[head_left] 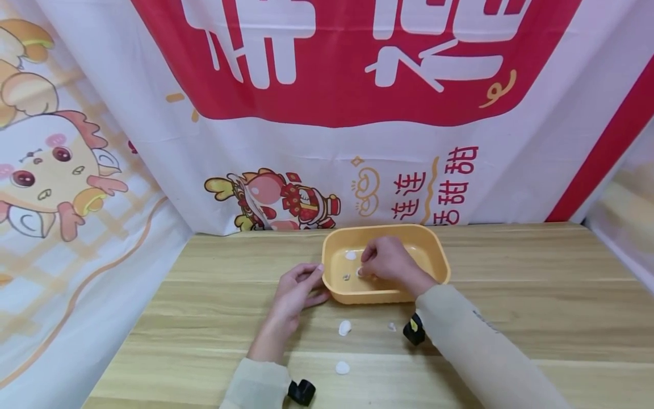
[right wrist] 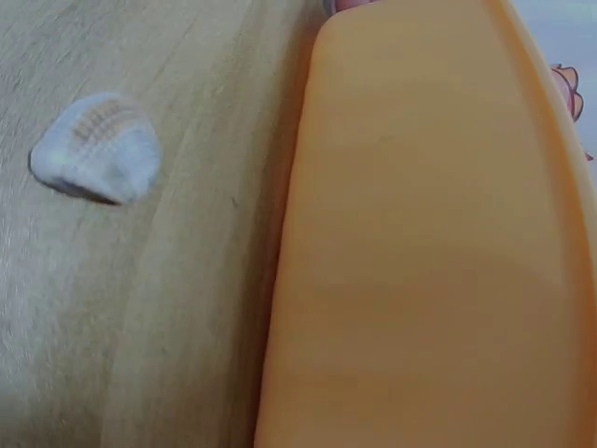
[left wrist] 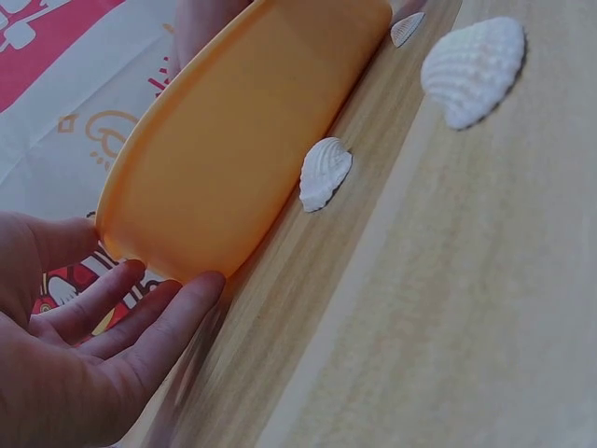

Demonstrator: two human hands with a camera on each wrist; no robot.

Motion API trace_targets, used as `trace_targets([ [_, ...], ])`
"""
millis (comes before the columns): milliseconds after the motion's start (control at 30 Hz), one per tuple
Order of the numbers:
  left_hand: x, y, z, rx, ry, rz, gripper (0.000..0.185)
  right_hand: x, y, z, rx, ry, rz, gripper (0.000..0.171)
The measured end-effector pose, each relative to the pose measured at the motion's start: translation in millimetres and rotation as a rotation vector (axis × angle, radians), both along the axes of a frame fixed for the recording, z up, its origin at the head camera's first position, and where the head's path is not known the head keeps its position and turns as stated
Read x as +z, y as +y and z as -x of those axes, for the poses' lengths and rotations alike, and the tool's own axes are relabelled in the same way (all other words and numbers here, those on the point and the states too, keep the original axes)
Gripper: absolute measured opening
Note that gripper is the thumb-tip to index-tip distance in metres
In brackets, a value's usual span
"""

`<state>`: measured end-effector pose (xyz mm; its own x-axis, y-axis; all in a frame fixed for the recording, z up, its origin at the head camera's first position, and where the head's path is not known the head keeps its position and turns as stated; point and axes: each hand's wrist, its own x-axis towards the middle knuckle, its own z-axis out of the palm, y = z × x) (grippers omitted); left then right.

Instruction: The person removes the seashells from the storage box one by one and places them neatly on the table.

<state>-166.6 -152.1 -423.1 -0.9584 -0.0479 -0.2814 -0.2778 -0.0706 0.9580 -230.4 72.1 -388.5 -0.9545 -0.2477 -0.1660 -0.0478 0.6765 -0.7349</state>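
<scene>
"Counting outward from the grip, what do we have?"
"One right hand [head_left: 390, 261], fingertips pinching one white shell [head_left: 360, 272] inside one orange tray [head_left: 368, 297]; one left hand [head_left: 292, 294], fingers extended, touching the tray's left end."
"Beyond?"
"We see two more shells [head_left: 351, 255] inside, three loose shells [head_left: 344, 328] on one wooden table [head_left: 204, 341]."

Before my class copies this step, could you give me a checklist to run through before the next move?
1. Container resting on the table: ok.
2. Left hand touching the container's end: ok, fingertips against it.
3. Right hand inside the container: ok, reaching over the near rim.
4. White shell at its fingertips let go: cannot tell, the fingers partly hide it.
5. Table in front of the container free of shells: not ok, at least three shells lie there.
</scene>
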Motion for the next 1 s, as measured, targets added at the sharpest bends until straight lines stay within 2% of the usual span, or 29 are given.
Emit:
trace_targets([
  [333, 0.9, 2.0, 0.7, 0.010, -0.008, 0.007, 0.038, -6.0, -2.8, 3.3, 0.013, 0.001, -0.090, 0.016],
  [767, 1.2, 2.8, 0.4, 0.017, -0.015, 0.010, 0.038, -8.9, -2.7, 5.8, 0.034, -0.016, -0.099, 0.012],
  [1000, 1.7, 3.1, 1.2, 0.019, -0.012, 0.008, 0.037, -7.6, -4.8, 4.8, 0.045, -0.002, -0.155, 0.014],
])
